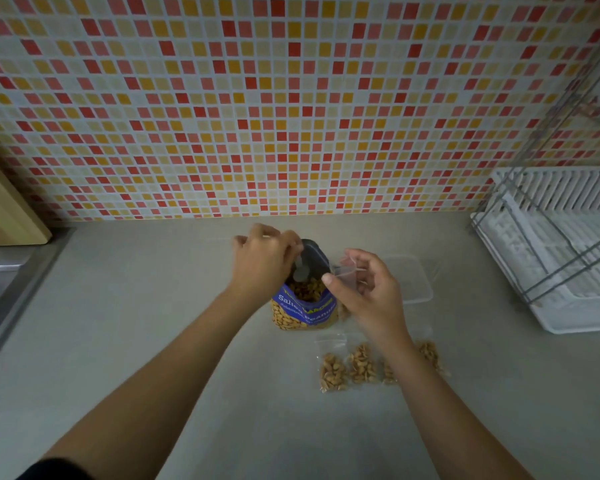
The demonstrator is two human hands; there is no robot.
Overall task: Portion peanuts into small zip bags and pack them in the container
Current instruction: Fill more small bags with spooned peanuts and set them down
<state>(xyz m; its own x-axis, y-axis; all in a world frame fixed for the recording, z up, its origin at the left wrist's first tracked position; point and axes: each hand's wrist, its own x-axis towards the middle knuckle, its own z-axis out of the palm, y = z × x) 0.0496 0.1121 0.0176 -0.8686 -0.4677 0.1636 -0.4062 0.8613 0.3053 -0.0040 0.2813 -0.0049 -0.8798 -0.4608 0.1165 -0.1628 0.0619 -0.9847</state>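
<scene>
Several filled zip bags [332, 372] lie in a row on the counter [187, 341] nearest the person, partly under the right forearm; exact count unclear. Just beyond them stands the peanut bag [305, 311], blue, mouth open, nuts showing inside.

Left hand [262, 259] curls round the handle of a pale scoop [300, 271], bowl down in the bag's mouth above the nuts. Right hand [371, 292] pinches an empty zip bag [347, 270] by its lip, just beside the peanut bag's rim. Whether its mouth is fully spread I cannot tell.

Judgement: the step in hand is loading the scoop for the next portion. To do it well:
- Take an amount matching the portions already lying there.
- Keep the little bag's mouth wide, low and close against the big bag's rim, so strays fall back in.
- Tip slowly.

The clear container [414, 282] sits just behind the right hand, apparently unfilled. Dish rack [551, 258] far right; tiled wall [291, 98] behind.
</scene>
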